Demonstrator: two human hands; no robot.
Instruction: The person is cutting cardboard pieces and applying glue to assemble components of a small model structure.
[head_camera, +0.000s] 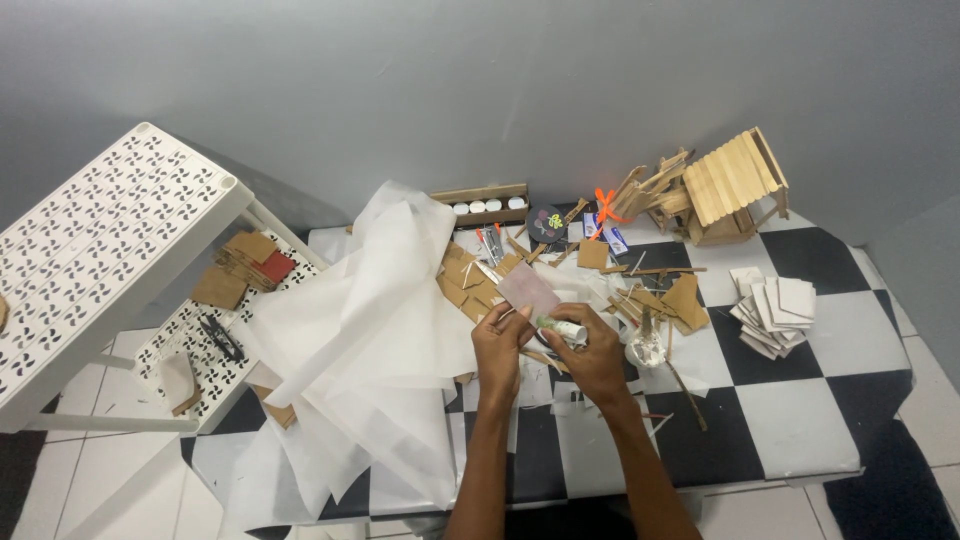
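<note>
My left hand (500, 345) holds a pale pink square card (527, 291) by its lower edge, tilted up over the table. My right hand (592, 352) grips a small white tube with a green band (562, 328), its tip pointing left toward the card. Both hands meet above the black-and-white checkered table (800, 400), with cardboard scraps and wooden sticks (650, 300) scattered just beyond them.
A large crumpled white paper sheet (370, 340) covers the table's left side. A wooden stick house (725, 190) stands at the back right, a stack of white squares (775, 312) to the right. A white perforated shelf rack (100, 240) with cardboard pieces and black scissors (222, 338) stands left.
</note>
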